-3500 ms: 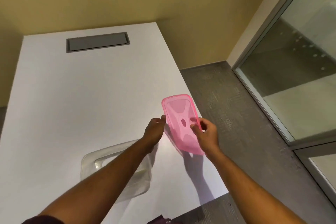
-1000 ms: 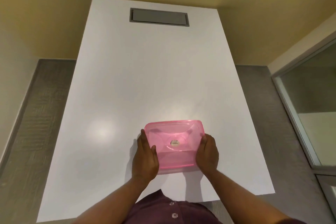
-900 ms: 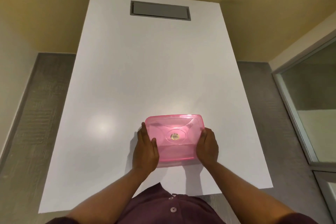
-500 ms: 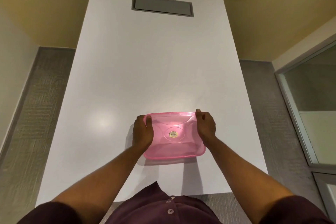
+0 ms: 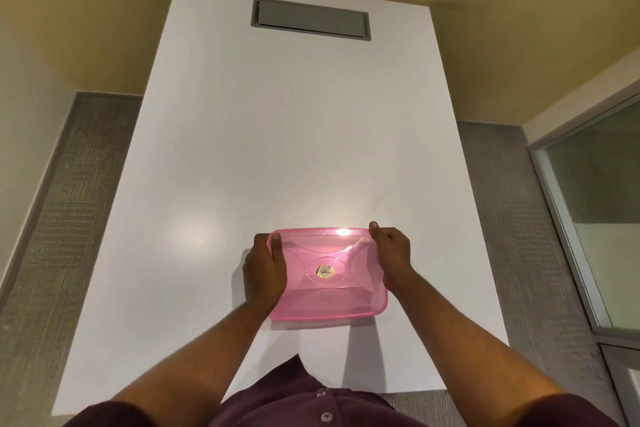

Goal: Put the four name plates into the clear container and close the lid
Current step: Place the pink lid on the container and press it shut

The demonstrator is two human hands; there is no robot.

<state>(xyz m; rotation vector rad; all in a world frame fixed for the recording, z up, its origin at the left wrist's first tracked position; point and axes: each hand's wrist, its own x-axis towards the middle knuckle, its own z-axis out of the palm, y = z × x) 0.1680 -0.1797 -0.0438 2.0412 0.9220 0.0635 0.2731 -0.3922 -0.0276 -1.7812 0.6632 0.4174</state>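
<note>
A pink translucent lid with a small gold sticker at its centre lies flat over the container near the table's front edge. The clear container beneath it is hidden by the lid. My left hand grips the lid's left side, thumb on the far left corner. My right hand grips the right side, fingers curled over the far right corner. No name plates can be seen through the lid.
The white table stretches ahead, with a grey recessed cable hatch at its far end. Grey carpet lies on both sides. A glass partition stands at the right.
The lid went from held up beside the open container to lying over it. Since half a second ago both hands have stayed at the lid's far corners and hardly moved.
</note>
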